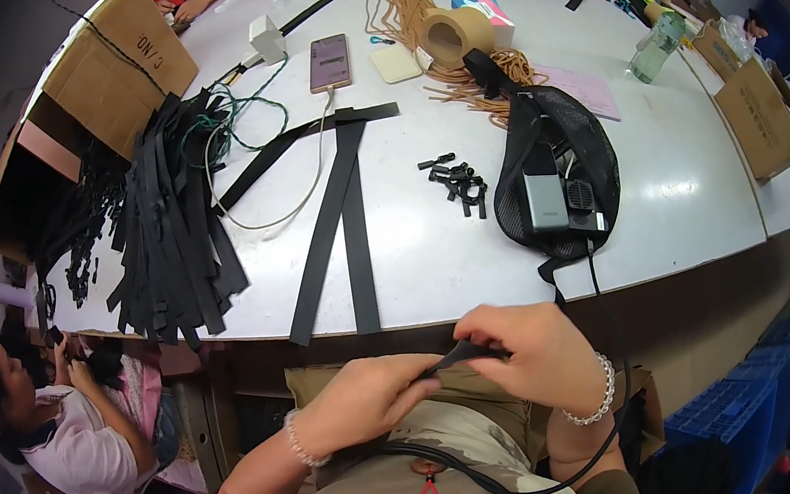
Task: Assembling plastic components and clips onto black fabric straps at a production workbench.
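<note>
Both hands work below the near edge of the white rectangular work table (515,254), above the person's lap. The left hand (363,399) is closed in a pinch: thumb and forefinger clamp the lower left end of a narrow black flat webbing strap piece (463,354). The right hand (542,354) is closed over the upper right end of the same piece, fingers curled around it, so that only a short stretch shows between the two hands. Whether a small fitting sits on the strap inside the right hand cannot be told.

Governing relation: the long axis of the strap piece runs from lower left to upper right, from the left pinch up into the right fist. The exposed middle lies closer to the right hand; the left hand holds the tapering tail. Both hands touch the piece; neither is free.

On the table, well apart from the hands:
- two long black flat straps (342,229) lying side by side, their ends near the table edge;
- a heap of cut black strap lengths (171,226) to the left;
- a cluster of small black plastic buckles (457,181) near the centre;
- a black mesh pouch (557,169) holding grey devices, to the right.

A black cable (483,482) crosses the person's chest below the hands.
</note>
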Available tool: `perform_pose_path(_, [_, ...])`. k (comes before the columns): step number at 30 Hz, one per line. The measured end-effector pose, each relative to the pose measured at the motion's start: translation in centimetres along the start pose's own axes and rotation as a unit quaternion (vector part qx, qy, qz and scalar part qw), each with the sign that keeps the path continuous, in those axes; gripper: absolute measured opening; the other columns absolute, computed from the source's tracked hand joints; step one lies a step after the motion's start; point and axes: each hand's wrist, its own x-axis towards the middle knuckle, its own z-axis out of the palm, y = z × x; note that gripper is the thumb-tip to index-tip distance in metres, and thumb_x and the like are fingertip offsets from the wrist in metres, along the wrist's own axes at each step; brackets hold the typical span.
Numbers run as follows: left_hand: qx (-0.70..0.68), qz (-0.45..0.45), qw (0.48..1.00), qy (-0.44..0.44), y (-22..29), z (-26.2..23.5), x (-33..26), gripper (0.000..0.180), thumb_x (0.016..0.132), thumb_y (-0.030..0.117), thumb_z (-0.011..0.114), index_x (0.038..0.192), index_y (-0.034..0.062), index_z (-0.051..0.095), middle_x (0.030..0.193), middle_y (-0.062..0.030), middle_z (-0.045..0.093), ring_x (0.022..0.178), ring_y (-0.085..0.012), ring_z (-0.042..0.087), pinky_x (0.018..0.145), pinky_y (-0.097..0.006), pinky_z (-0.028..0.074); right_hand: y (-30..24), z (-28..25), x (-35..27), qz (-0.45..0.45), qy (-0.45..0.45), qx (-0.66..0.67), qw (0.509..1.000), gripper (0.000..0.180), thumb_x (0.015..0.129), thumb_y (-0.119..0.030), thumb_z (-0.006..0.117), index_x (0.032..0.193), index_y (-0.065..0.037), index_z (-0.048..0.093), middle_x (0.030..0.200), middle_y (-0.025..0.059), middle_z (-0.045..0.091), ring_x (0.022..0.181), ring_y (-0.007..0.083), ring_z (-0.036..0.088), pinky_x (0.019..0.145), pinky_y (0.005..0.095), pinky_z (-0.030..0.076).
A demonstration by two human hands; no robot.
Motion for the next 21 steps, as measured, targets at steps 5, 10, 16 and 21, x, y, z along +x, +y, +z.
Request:
perform_pose_path(5, [-0.173,-0.040,0.983,0.051,-1.9,1.5,1.3,0.022,0.091,0.015,0.056,0.108,0.0012,0.060,0.072,-0.0078,0.064,0.065,-0.0130,0.061,0.066,-0.027,0.049,1.7,1.9,-0.1,0.015,0.122,0.178,0.976,0.011,0.073,-0.002,0.071,0.078,0.001,0.061,0.063,0.0055,0.058,0.053,0.0105,0.052,0.050,0.0218,0.039])
perform_pose_path(10, [-0.181,-0.045,0.982,0.027,-2.4,0.9,1.2,0.027,0.092,0.016,0.055,0.114,0.0014,0.059,0.088,-0.0058,0.064,0.075,-0.0096,0.058,0.067,-0.025,0.049,2.5,5.0,-0.2,0.042,0.129,0.384,0.913,0.011,0.083,-0.001,0.063,0.075,0.002,0.056,0.078,0.0012,0.052,0.065,0.0042,0.045,0.055,0.0184,0.036])
perform_pose_path(16, [-0.389,-0.032,0.909,0.145,-2.8,-1.3,1.4,0.023,0.091,0.013,0.057,0.108,-0.0019,0.063,0.088,-0.0062,0.064,0.079,-0.0080,0.060,0.061,-0.019,0.048,2.3,5.8,-0.5,0.111,0.039,0.435,0.893,0.014,0.085,-0.001,0.061,0.074,0.002,0.054,0.075,-0.0012,0.049,0.065,0.0026,0.043,0.055,0.0183,0.034])
perform_pose_path(21, [-0.319,-0.085,0.924,0.192,-1.8,-0.6,2.0,0.008,0.085,0.006,0.063,0.085,-0.0028,0.063,0.069,-0.0024,0.061,0.058,-0.0065,0.055,0.052,-0.018,0.046,2.6,6.4,-0.5,0.135,0.040,0.408,0.902,0.015,0.087,-0.005,0.060,0.073,0.001,0.054,0.071,-0.0028,0.048,0.062,0.0017,0.040,0.053,0.0186,0.033])
